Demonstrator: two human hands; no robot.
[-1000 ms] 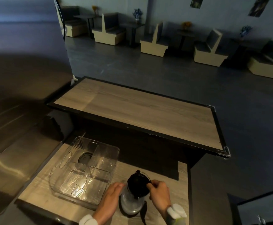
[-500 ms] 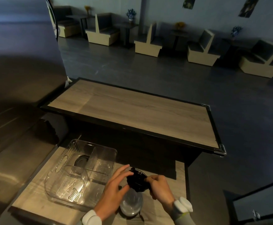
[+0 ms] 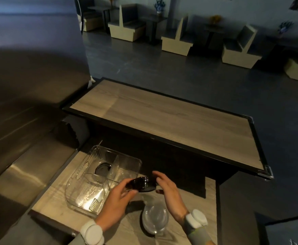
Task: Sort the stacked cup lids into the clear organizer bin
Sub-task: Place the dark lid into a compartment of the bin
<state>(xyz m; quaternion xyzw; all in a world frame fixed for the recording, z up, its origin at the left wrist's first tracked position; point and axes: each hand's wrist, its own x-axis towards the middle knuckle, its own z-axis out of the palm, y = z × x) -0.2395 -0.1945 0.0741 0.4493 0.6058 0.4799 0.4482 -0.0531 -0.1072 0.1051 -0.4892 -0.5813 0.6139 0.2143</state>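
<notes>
A black cup lid (image 3: 142, 184) is held above the small wooden counter, just right of the clear organizer bin (image 3: 89, 174). My left hand (image 3: 116, 204) grips its left edge with thumb and fingers. My right hand (image 3: 169, 193) touches its right edge, fingers spread. A stack of clear lids (image 3: 154, 218) stands on the counter below my hands. Another black lid (image 3: 103, 169) lies in the bin's far left compartment; the near compartments hold clear items I cannot make out.
A long wooden table (image 3: 171, 124) with a black rim stands beyond the counter. A steel surface (image 3: 20, 167) runs along the left. Booth seats (image 3: 176, 41) line the far wall across a dark floor.
The black lid came off the clear stack and moved up and left toward the bin. My left hand went from the stack's side to the lid's edge. The camera shifted.
</notes>
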